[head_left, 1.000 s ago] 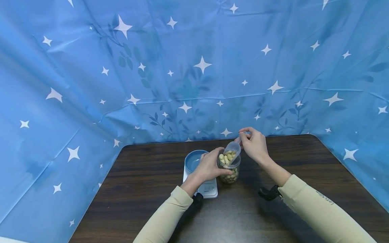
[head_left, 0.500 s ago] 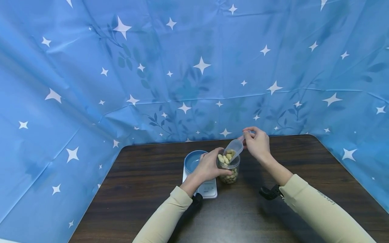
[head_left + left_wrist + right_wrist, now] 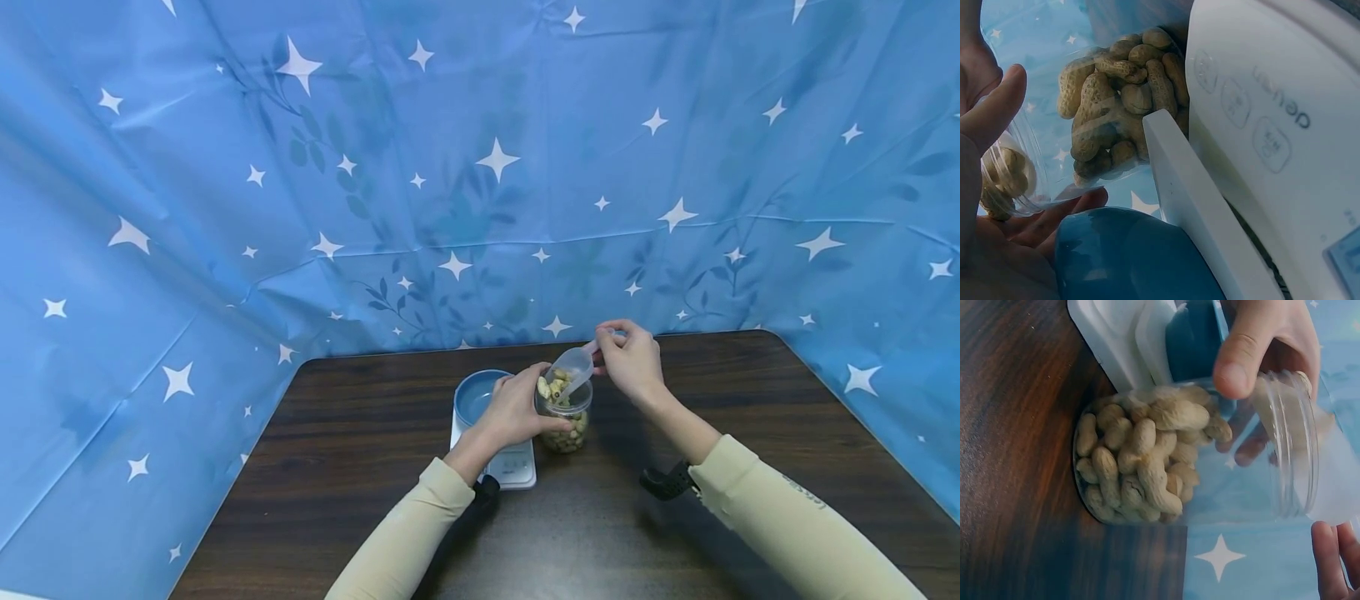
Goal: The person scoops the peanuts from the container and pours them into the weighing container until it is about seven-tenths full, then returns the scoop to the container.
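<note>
My left hand (image 3: 513, 410) grips a clear plastic jar (image 3: 573, 435) near its neck, thumb on the near side and fingers round the far side. Unshelled peanuts (image 3: 1141, 462) fill the lower part of the jar, as the right wrist view shows. A translucent scoop (image 3: 576, 363) tilts down into the jar's mouth, with peanuts at its lower end. Its handle is pinched by my right hand (image 3: 632, 363), just right of and above the rim. In the right wrist view the scoop's bowl is partly hidden behind the threaded neck.
Left of the jar stands a white kitchen scale (image 3: 514, 471) bearing a blue bowl (image 3: 471, 402); my left hand and forearm cover part of both. Everything rests on a dark wooden table (image 3: 360, 425). A blue star-patterned curtain (image 3: 450, 208) hangs behind the table's far edge.
The scoop tipped up and right with my right hand, then came slightly back down and left into the jar. Peanuts at its mouth have shifted. My left hand stays on the jar.
</note>
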Motion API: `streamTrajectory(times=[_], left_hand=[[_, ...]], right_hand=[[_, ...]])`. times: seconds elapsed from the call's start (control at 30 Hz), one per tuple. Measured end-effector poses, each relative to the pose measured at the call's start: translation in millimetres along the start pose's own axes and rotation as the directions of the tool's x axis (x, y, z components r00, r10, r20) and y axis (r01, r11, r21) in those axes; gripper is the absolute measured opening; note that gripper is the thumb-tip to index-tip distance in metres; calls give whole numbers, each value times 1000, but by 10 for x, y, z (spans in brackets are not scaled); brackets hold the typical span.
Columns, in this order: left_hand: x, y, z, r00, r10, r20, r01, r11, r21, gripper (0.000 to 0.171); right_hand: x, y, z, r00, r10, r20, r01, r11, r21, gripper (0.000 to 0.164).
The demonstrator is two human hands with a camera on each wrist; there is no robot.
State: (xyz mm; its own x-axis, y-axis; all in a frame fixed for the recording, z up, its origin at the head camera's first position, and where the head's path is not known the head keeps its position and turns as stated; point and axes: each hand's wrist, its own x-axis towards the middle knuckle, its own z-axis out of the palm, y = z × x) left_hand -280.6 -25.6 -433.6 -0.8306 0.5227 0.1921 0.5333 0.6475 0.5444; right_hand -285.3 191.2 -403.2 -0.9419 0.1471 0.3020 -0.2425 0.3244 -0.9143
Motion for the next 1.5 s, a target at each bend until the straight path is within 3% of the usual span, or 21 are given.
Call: streamTrajectory(times=[0.27,0.93,1.5], left_hand=[[14,4,-1,1000,2,-1,-2,1000,-4,94],[18,21,-17,1000,-14,10,14,1000,26,99],[24,4,-44,1000,0,27,-1,1000,25,95]], right_hand=[[-23,-10,12,1000,17,17,-17,1000,-4,32],[8,47,-131,981,192,-15,-184,959,215,40],[-5,99,-196,973,228,-46,-200,922,332,37]])
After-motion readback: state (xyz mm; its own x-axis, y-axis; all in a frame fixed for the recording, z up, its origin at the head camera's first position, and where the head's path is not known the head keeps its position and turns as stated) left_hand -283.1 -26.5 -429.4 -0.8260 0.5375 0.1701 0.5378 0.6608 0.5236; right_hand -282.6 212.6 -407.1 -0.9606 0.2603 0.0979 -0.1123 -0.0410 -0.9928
